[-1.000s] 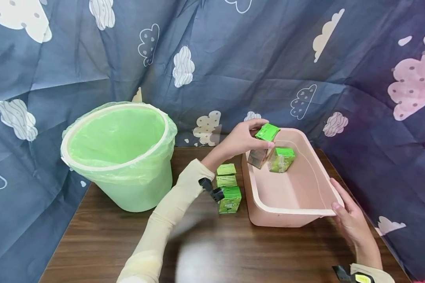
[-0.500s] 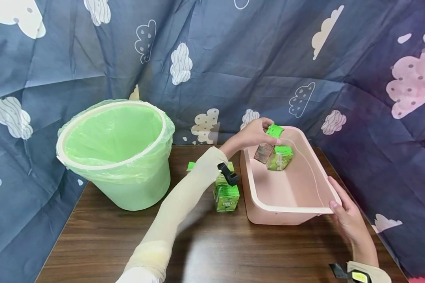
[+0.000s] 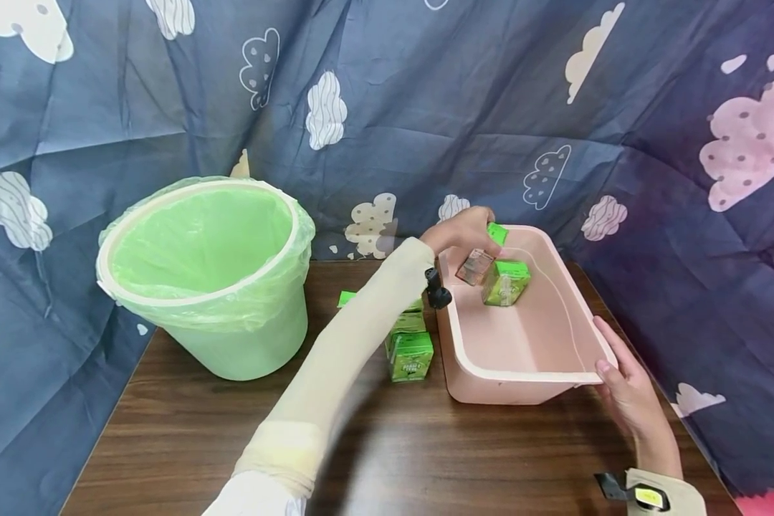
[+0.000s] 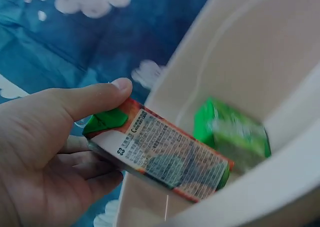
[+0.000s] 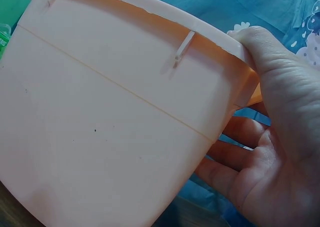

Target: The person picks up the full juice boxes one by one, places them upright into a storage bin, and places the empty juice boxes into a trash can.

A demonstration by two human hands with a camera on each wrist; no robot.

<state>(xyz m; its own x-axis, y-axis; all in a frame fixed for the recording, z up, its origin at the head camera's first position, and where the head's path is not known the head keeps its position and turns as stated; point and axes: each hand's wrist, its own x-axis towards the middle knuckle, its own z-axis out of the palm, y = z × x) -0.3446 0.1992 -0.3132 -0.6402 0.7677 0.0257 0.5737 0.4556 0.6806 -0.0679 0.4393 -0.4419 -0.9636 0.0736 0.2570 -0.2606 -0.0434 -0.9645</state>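
Observation:
My left hand grips a drink carton by its green-topped end, thumb on one side and fingers on the other. The carton tilts down into the far left part of a pink plastic basin. Inside the basin stands another green drink carton, close beside the held one; the left wrist view shows it just past the held carton's lower end. At the near right corner my right hand holds the basin's rim, its thumb over the top and the fingers below against the outer wall.
Several green cartons stand on the wooden table left of the basin, partly hidden by my left sleeve. A light green bin with a plastic liner stands further left. A dark blue cloud-patterned cloth hangs behind.
My left hand has moved the held carton a little right and over the basin, then slightly back left with it tilted. My right hand keeps its hold on the rim.

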